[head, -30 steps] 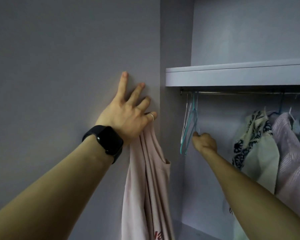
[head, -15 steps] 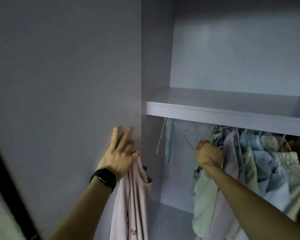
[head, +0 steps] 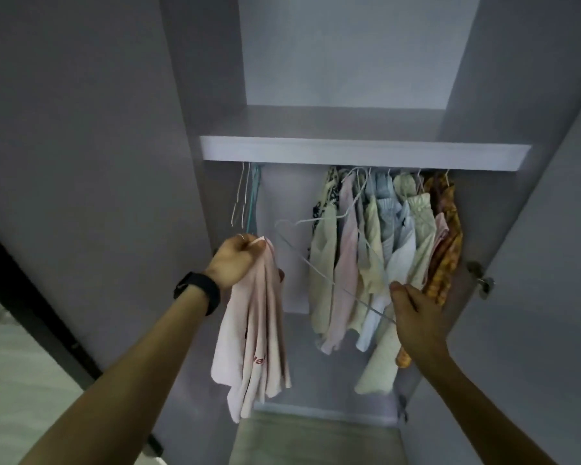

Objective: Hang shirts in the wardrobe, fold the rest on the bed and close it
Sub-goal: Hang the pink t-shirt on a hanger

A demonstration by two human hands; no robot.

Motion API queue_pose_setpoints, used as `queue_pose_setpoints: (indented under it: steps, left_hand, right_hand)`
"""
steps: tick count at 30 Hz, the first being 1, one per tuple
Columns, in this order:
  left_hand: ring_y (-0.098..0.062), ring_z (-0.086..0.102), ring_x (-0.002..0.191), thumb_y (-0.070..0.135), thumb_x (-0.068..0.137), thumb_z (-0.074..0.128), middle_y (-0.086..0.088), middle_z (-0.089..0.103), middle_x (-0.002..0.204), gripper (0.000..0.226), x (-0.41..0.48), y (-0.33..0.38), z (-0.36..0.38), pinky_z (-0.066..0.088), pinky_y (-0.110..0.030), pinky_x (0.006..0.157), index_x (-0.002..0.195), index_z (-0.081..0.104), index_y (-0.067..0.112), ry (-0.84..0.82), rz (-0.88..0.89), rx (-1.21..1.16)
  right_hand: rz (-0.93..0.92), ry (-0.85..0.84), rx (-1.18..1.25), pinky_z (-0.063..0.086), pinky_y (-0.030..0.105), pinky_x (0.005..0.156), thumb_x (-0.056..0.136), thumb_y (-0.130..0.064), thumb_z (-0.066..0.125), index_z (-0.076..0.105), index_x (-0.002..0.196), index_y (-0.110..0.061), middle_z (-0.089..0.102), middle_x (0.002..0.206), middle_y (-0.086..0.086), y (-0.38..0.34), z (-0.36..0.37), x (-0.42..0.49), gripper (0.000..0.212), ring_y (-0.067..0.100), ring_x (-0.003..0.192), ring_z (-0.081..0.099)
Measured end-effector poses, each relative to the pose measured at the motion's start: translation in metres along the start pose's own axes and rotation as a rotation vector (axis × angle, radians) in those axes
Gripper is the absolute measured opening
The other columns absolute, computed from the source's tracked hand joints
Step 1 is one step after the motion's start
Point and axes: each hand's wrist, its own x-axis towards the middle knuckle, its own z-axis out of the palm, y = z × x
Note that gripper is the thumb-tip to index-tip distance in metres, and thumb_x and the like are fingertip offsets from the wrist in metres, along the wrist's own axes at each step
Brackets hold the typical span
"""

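I stand before the open grey wardrobe (head: 366, 152). My left hand (head: 235, 261), with a black watch on the wrist, grips the top of a pale pink shirt (head: 255, 333) that hangs down in front of the wardrobe's left side. My right hand (head: 413, 317) holds one end of a thin white wire hanger (head: 316, 260), which slants up and left to its hook between my two hands. Several shirts (head: 383, 250) hang on the rail under the shelf, at the right.
Empty hangers (head: 245, 199), white and teal, hang at the rail's left end. The left door (head: 81, 162) and the right door (head: 550, 229), with a metal hinge (head: 482, 280), stand open. A light floor shows at the lower left.
My left hand left the door and now grips the pink shirt in front of the opening. My right hand took a white hanger off the rail and drew it down. The view pulled back.
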Motion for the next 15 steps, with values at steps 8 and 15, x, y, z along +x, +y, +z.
queue_pose_setpoints:
  steps: [8,15]
  left_hand:
    - [-0.026,0.072,0.098,0.032,0.093,0.070,-0.007,0.077,0.101,0.023,-0.036,0.000,0.060,0.056,-0.038,0.093,0.102,0.077,0.012,-0.066,-0.077,-0.196]
    - [-0.018,0.067,0.081,0.035,0.090,0.071,0.000,0.075,0.089,0.017,-0.038,0.002,0.092,0.053,-0.032,0.079,0.094,0.076,0.020,-0.078,-0.186,-0.243]
  right_hand:
    - [0.135,-0.053,0.362,0.029,0.027,0.051,0.099,-0.010,0.053,0.043,0.048,-0.027,0.034,0.049,-0.007,0.036,-0.035,-0.044,0.055,0.007,0.044,0.032]
    - [0.182,-0.222,0.320,0.027,0.028,0.053,0.100,-0.007,0.047,0.041,0.043,-0.027,0.031,0.046,-0.006,0.088,-0.063,-0.046,0.060,0.009,0.043,0.027]
